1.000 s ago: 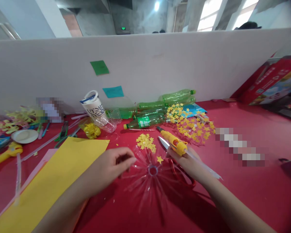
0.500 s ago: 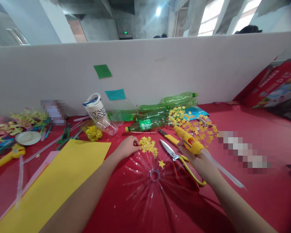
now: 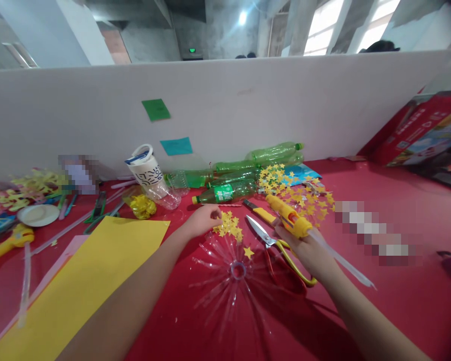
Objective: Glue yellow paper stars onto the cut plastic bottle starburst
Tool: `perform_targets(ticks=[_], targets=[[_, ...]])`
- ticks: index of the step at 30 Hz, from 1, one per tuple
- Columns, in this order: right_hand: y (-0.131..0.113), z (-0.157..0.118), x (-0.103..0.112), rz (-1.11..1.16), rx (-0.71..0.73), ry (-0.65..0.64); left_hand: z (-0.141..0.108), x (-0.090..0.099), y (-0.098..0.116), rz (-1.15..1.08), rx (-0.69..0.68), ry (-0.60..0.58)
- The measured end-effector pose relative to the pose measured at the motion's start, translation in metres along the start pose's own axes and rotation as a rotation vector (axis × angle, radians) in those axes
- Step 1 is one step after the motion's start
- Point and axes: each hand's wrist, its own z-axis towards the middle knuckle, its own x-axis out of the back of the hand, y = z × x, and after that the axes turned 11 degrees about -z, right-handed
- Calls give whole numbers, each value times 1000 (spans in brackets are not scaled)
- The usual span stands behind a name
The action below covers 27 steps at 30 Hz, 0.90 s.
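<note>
So the left hand point(image 3: 205, 220) has definitely moved. A second ago it was just left of the ring in the middle of that splayed clear plastic point(image 3: 238, 271), and now it's beyond that plastic's far side, at the left edge of the pile of yellow stars point(image 3: 228, 225). Fingers curled in, tips close together, but I honestly can't tell if they've got a star. Half a second ago both hands were already about where they are now

Right hand point(image 3: 300, 245) is wrapped round the yellow glue gun point(image 3: 290, 216), fingers closed on it, trigger spot hidden from me. The gun's shifted rightward over that second, so more of the yellow knife point(image 3: 263, 214) and the scissors point(image 3: 266, 235) shows, both beyond and to the right of the plastic's ring

As for the gun itself, it's held over the tabletop point(image 3: 398, 316), right of the ring and further out. Nozzle points away from the person and leftward, long axis on a diagonal from near right to far left. The clear glue stick point(image 3: 346, 263) pokes out the back on roughly that line, well right of the plastic. One loose star point(image 3: 248, 252) lies just past the ring, same as before
</note>
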Motion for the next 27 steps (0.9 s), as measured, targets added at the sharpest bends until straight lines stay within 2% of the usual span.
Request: perform_targets(ticks=[4,8,13,17,22,27], targets=[[0,0,0,30,7,-7,11,-6,2,49,-6,-95],[-2,0,1,29,26,3,6,-7,-3,73,15,-146],[-1,-1,1,38,35,-7,-4,-2,-7,66,22,-127],[0,0,-1,51,26,7,-3,-3,0,48,6,-99],[0,0,-1,35,21,7,7,-11,9,43,47,-136],[0,0,1,40,40,-4,9,-13,8,-16,108,-174]])
